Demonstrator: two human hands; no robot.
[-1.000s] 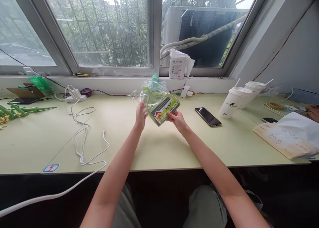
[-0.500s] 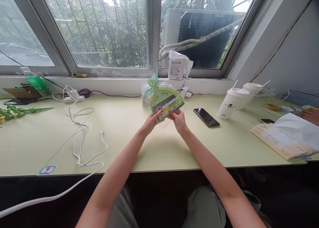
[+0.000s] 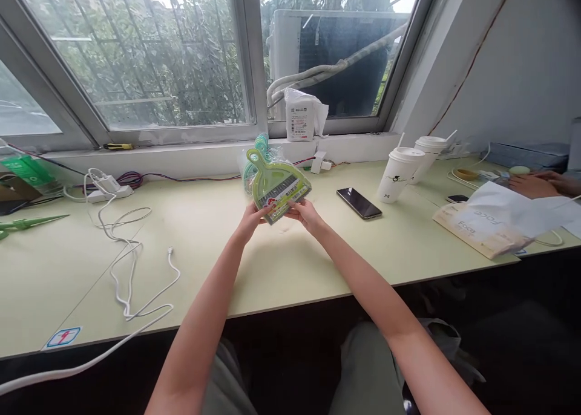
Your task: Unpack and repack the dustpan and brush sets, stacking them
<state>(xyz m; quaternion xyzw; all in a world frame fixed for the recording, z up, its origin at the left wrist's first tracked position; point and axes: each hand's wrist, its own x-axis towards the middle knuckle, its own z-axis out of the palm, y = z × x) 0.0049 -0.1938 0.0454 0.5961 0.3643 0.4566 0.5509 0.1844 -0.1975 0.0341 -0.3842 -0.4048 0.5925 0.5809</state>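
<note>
Both my hands hold a small green dustpan with a dark-bristled brush set in it and a printed label across the front. It is tilted up above the table, handle loop toward the window. My left hand grips its lower left corner, thumb on the front. My right hand pinches the lower right edge, thumb also in front. The fingers behind the dustpan are mostly hidden. Just behind it stands a clear plastic wrap with teal coiled items, partly covered by the dustpan.
A black phone and two lidded white cups lie to the right, with a paper bag beyond. Another person's hand rests at far right. A white cable and power strip occupy the left. A tissue pack sits on the sill.
The view has turned rightward, so things appear shifted left. The dustpan stays in both my hands, tilted slightly differently. More of the other person's hands shows at right.
</note>
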